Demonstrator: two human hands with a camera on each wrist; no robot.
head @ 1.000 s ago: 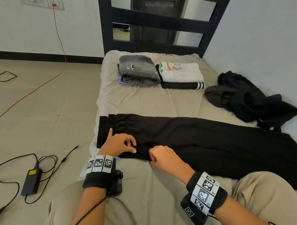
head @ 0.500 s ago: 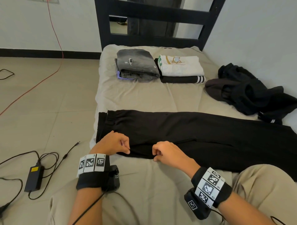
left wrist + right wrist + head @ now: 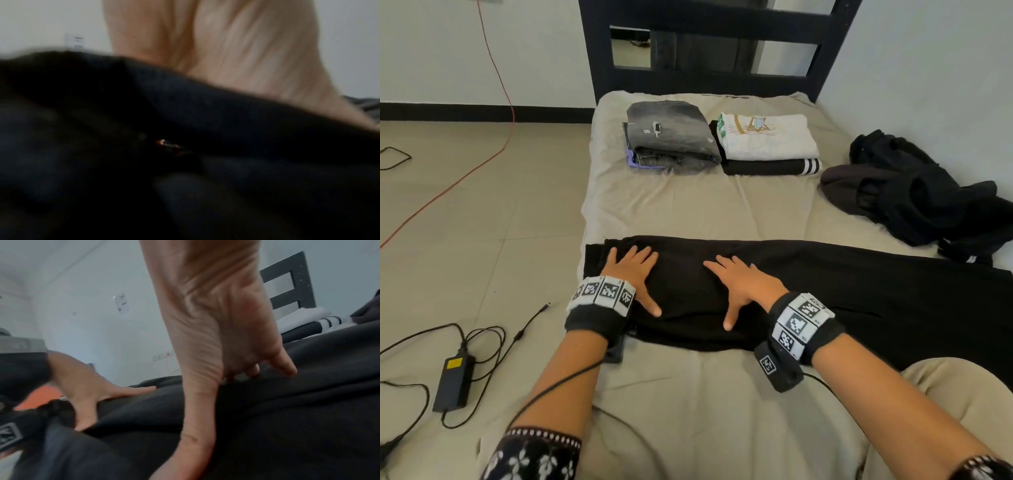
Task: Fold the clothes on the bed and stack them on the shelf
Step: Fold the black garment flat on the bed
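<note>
Black trousers (image 3: pixel 825 284) lie stretched across the beige bed (image 3: pixel 688 212), waistband at the left edge. My left hand (image 3: pixel 631 270) lies flat with fingers spread on the waist end. My right hand (image 3: pixel 739 284) presses flat on the cloth a little to the right, thumb pointing back. In the right wrist view my right hand (image 3: pixel 236 353) bears down on the dark trousers (image 3: pixel 287 418) and the left hand (image 3: pixel 107 394) lies flat beside it. The left wrist view is blurred, with the palm (image 3: pixel 236 56) over black cloth (image 3: pixel 185 162). Neither hand grips anything.
Two folded stacks sit at the head of the bed: a grey one (image 3: pixel 671 140) and a white top on striped black (image 3: pixel 767 140). An unfolded dark pile (image 3: pixel 928 198) lies at the right by the wall. A power adapter (image 3: pixel 453 380) and cables lie on the floor at the left.
Both hands pinched the near edge of the trousers before. Now they have let go, moved forward onto the cloth and spread flat; the near edge looks folded over.
</note>
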